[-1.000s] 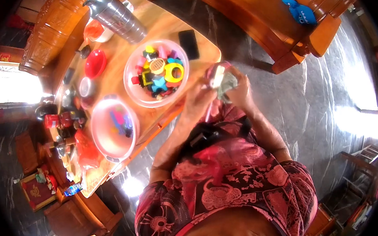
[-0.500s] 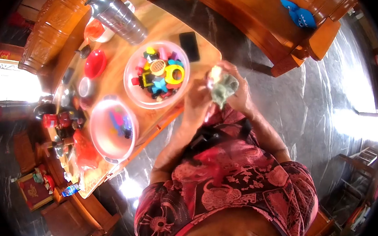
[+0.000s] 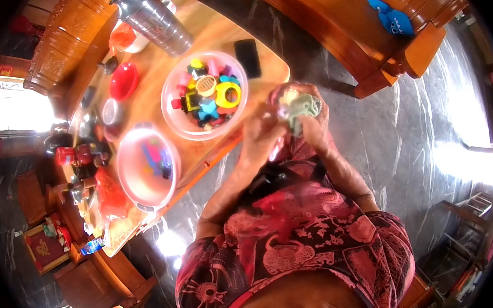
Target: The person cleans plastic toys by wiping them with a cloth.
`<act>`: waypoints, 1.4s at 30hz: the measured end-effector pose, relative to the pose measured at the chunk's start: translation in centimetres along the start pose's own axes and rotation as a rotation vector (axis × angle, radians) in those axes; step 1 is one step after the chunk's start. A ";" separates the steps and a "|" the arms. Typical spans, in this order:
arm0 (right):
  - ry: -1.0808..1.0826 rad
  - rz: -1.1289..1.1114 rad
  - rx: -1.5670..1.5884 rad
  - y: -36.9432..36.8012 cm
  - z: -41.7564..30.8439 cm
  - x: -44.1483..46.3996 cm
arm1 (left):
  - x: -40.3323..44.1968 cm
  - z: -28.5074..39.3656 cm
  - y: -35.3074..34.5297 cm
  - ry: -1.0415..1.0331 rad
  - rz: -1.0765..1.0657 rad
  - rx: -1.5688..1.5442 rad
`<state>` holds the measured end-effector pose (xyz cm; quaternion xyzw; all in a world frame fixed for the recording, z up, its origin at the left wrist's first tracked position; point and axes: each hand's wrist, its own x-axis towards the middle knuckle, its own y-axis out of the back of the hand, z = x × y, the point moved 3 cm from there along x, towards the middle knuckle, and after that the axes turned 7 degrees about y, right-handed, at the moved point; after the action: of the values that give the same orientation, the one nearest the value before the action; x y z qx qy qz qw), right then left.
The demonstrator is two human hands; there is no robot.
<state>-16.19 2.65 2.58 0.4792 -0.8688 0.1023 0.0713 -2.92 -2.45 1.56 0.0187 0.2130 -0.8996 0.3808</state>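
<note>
Both of my hands are together just off the table's near right corner. Bunched in my right hand is a grey-green cloth, its fingers closed round it. My left hand is closed beside it, touching a small pale yellow and pinkish thing that the cloth partly covers. Glare and blur hide what kind of thing that is. Close by on the table, a translucent round basin holds several colourful toy pieces, among them a yellow ring-shaped toy and a blue star-like piece.
Nearer the left, a second pinkish basin contains a few blue and purple pieces. A black phone, a tall grey flask, a red bowl and a red plastic bag lie or stand on the wooden table. A wooden bench is beyond.
My hands have shifted slightly, and the cloth has moved a little up and right, bunched differently over the pale thing. The basins and toys stay put.
</note>
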 end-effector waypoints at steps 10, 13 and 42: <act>0.050 0.008 0.581 0.4 1.6 0.7 | -0.2 0.5 0.0 0.069 -0.095 -0.013; -0.038 0.107 0.577 1.1 2.8 0.4 | -0.2 0.7 0.0 0.160 -0.132 -0.157; -0.156 -0.017 0.878 2.4 4.1 -0.2 | -0.1 -0.4 -0.5 0.518 -0.412 -0.351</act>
<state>-18.23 3.09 -1.69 0.4776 -0.7418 0.4245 -0.2036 -3.25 -1.91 1.36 0.1368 0.4525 -0.8726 0.1227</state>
